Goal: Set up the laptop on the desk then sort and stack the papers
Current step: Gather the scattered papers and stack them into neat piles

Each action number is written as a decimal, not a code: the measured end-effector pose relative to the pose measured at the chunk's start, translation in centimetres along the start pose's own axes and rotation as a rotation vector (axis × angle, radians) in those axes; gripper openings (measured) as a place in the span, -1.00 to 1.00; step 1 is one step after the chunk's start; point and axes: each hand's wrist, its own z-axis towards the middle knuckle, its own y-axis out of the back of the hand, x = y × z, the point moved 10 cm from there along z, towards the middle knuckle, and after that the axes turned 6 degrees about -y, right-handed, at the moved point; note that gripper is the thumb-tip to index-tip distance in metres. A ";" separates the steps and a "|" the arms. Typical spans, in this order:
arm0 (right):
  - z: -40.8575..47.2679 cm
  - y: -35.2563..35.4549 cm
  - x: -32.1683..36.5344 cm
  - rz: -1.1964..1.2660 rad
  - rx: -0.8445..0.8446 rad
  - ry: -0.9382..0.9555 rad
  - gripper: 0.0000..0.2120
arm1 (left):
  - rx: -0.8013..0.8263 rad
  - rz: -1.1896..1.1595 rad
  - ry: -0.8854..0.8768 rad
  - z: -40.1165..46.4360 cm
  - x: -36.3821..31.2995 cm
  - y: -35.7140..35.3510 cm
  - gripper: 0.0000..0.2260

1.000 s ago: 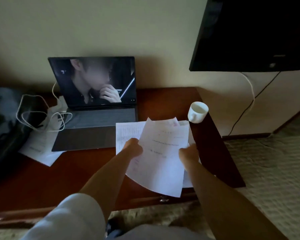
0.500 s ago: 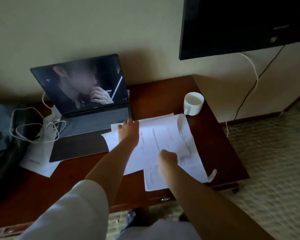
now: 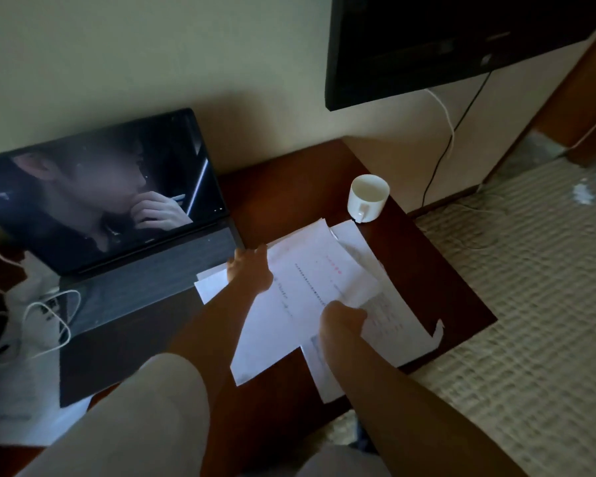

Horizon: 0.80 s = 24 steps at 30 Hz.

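The papers (image 3: 310, 297) lie in a loose, crooked spread on the right half of the counter (image 3: 444, 287), so the sorting looks barely halfway; squaring and stacking remain. The laptop (image 3: 117, 215) stands open with its screen lit, so that part seems done. The left hand (image 3: 250, 271) lies flat on the sheets' left edge, fingers nearly straight. The right hand (image 3: 341, 320) rests on the lower sheets, fingers curled under; whether it pinches a sheet I cannot tell. A white cup (image 3: 368, 197) sits just beyond the papers.
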 end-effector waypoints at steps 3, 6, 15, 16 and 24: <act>0.8 -0.8 0.4 0.018 -0.015 0.067 -0.55 | 0.015 0.031 -0.006 0.9 0.2 0.1 -0.52; 0.1 -0.7 2.1 -0.073 -0.056 0.186 -0.54 | 0.006 -0.014 0.026 1.0 0.1 0.6 -0.60; 1.0 -0.2 8.8 -0.380 0.105 0.529 -0.51 | -0.079 -0.747 0.391 -3.2 -0.5 -0.9 -0.79; 1.5 -0.2 8.6 -0.454 0.124 0.516 -0.47 | -0.082 -0.806 0.448 -3.8 -0.6 -1.5 -0.78; 1.9 0.8 13.0 -0.769 0.034 0.868 -0.46 | -0.304 -1.110 0.769 -8.4 -1.1 -4.6 -0.73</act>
